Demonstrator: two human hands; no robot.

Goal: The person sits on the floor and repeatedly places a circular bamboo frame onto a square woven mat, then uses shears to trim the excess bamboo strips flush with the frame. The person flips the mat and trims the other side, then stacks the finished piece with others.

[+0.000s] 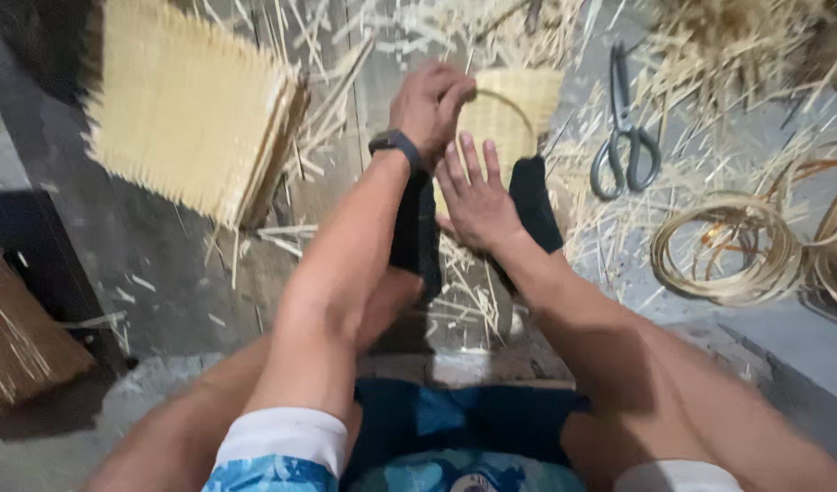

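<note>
A small pale woven bamboo piece (514, 114) lies on the floor between my two feet in black socks (535, 202). A thin curved bamboo strip (520, 111) arcs over it. My left hand (429, 102), with a dark watch on the wrist, is closed at the piece's upper left edge, where the strip's end is. My right hand (473, 196) lies flat on the near part of the piece with its fingers spread and holds nothing.
A stack of square woven bamboo mats (186, 105) lies at the upper left. Metal scissors (623, 137) lie to the right, with coils of bamboo strip (728, 248) beyond them. Loose slivers (464, 292) litter the floor. A brown woven object (18, 342) sits at the left edge.
</note>
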